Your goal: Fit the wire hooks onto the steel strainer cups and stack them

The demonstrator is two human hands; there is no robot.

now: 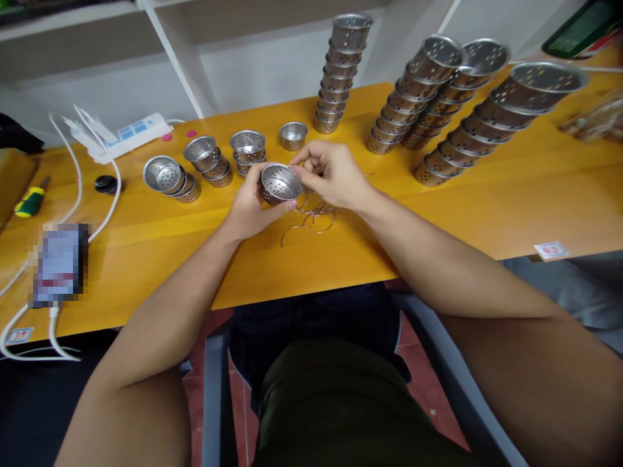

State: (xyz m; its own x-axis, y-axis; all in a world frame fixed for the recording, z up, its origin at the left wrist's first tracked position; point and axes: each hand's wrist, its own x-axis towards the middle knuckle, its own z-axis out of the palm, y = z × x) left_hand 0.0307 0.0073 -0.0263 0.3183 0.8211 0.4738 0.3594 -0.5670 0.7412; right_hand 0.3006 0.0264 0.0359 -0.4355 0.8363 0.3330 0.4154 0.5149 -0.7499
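Observation:
My left hand (248, 204) wraps round a small perforated metal cup (281, 184), thumb along its near side, the open mouth tilted up towards me. At the cup's right rim, the thumb and index finger of my right hand (331, 175) are pinched together. Whatever lies between those fingertips is too small to make out. Below the hands, several thin curved wires (318, 220) lie tangled on the wooden table (311, 259). Just behind my hands stands a single similar cup (293, 135).
Short stacks of cups stand at left (163, 175), centre-left (207, 159) and behind the held cup (248, 149). Tall stacks rise behind (335, 84) and at right (457, 146). A power strip (131, 136), cabled phone (61, 266) and screwdriver (30, 202) lie left.

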